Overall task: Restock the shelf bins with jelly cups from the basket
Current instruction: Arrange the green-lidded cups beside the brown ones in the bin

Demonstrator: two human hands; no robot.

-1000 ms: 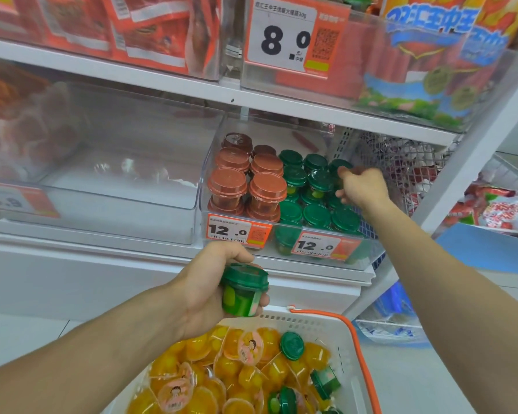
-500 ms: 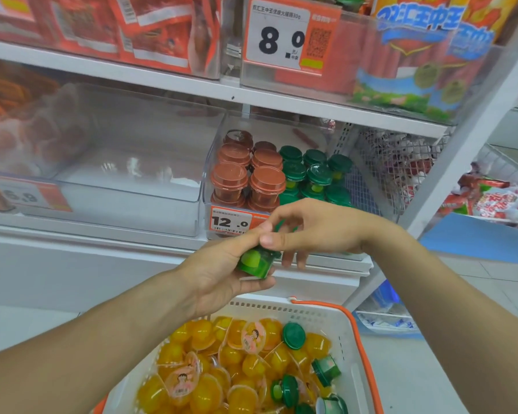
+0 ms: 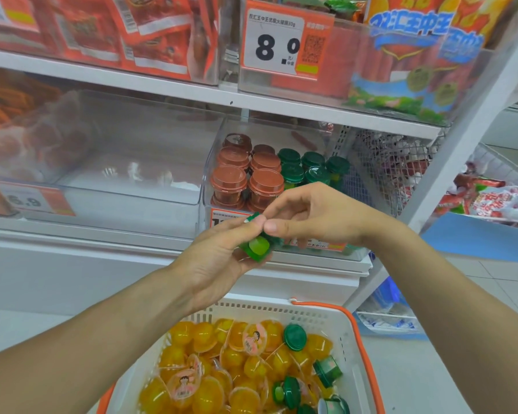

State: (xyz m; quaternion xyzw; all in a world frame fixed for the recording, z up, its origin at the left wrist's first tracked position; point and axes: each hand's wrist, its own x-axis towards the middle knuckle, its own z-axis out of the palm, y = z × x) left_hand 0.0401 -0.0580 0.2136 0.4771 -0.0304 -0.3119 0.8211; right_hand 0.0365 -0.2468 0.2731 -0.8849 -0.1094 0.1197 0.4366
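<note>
Passing 1 green jelly cup (image 3: 259,248) hand to hand above the white basket (image 3: 353,348), still loaded with yellow cups (image 3: 222,366) and green-lidded ones. Left hand (image 3: 219,258) cradling the tilted cup, fingers curled round it; right hand (image 3: 314,213) pinching its lid end. Best released only once pinched firmly, then set upright beside the green stacks (image 3: 311,171) in the clear shelf bin (image 3: 213,162) behind.

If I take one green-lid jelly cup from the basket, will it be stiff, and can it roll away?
The green-lid jelly cup, pinched between the left hand and right hand, keeps its shape, so it is probably stiff. Its round lid suggests it may roll on its side. Upright cups stack in the shelf bin, so they likely stand steadily.
</note>
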